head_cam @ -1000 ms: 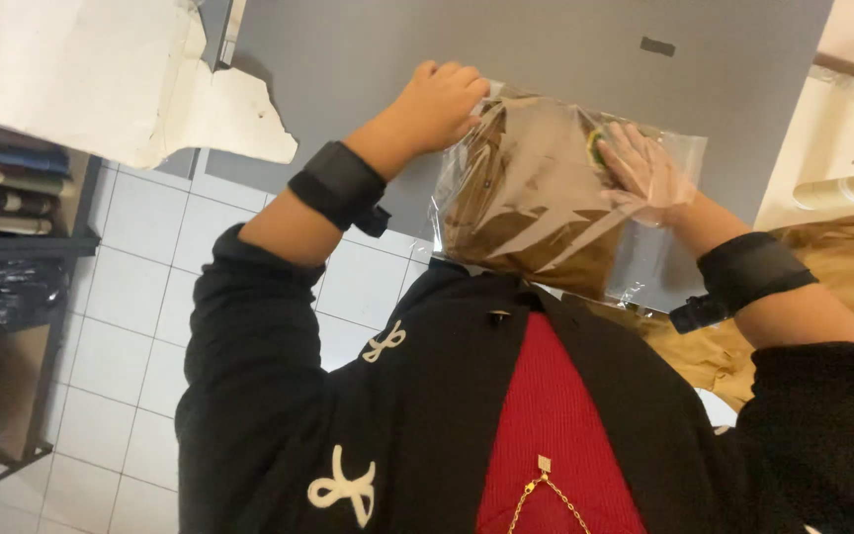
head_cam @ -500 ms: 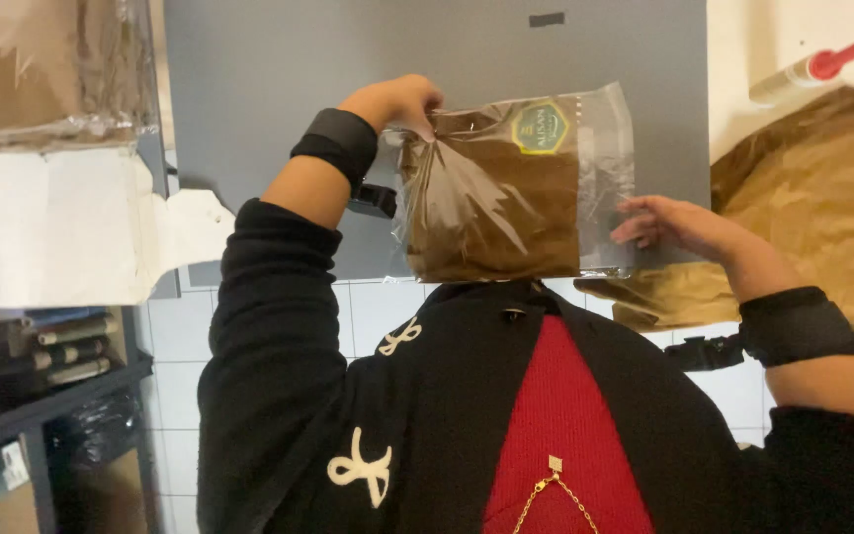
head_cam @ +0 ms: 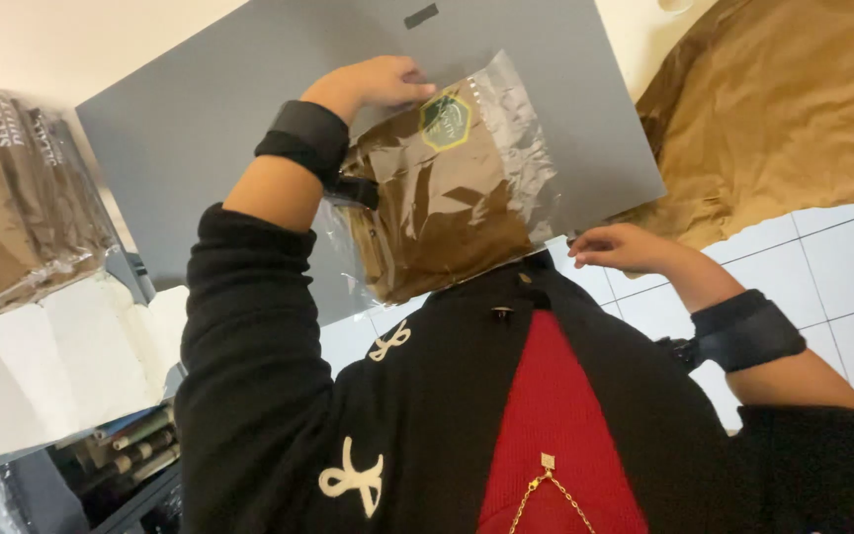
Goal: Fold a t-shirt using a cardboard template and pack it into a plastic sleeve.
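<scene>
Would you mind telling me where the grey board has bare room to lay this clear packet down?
The grey board is bare beside the left hand, toward the stacked packets, and between the clear packet and brown paper. The middle is crowded by the packet; the right hand sits at the board's near edge.

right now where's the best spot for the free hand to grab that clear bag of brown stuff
The clear bag hangs from the left hand, which pinches its top near the round label. The right hand is open just off the lower right corner. Probably best to take the empty, flat plastic margin along the right edge, coming in from the right, since the brown filling bulges elsewhere.
</scene>
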